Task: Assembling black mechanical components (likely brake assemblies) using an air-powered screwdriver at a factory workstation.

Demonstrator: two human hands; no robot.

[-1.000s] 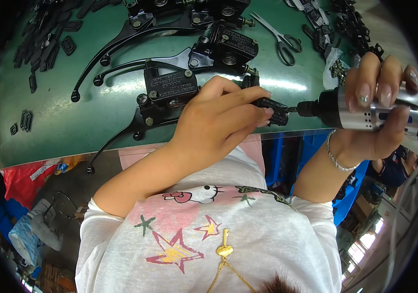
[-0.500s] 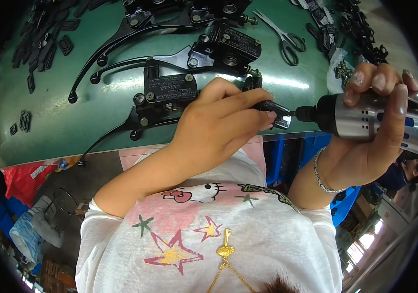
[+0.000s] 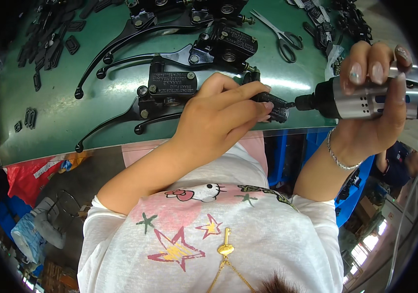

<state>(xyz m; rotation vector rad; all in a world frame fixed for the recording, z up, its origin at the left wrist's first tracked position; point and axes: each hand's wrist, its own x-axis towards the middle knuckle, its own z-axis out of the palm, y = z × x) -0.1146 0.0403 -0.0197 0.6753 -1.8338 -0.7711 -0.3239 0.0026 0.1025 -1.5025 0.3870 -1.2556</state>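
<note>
My left hand (image 3: 221,119) is closed around a black brake lever assembly (image 3: 275,103) at the near edge of the green table (image 3: 62,127). Most of that part is hidden under my fingers. My right hand (image 3: 372,110) grips a silver and black power screwdriver (image 3: 360,100), held sideways with its tip touching the end of the part. Right behind my left hand, another black brake lever assembly (image 3: 167,88) lies on the table.
More black brake lever assemblies (image 3: 218,46) lie farther back on the table, with scissors (image 3: 282,36) at the back right and small black parts (image 3: 48,44) at the back left. Red and blue bags (image 3: 28,176) sit below the table edge.
My right hand has moved the screwdriver slightly up and kept its tip against the part. My left hand stays closed on the part in nearly the same place.
</note>
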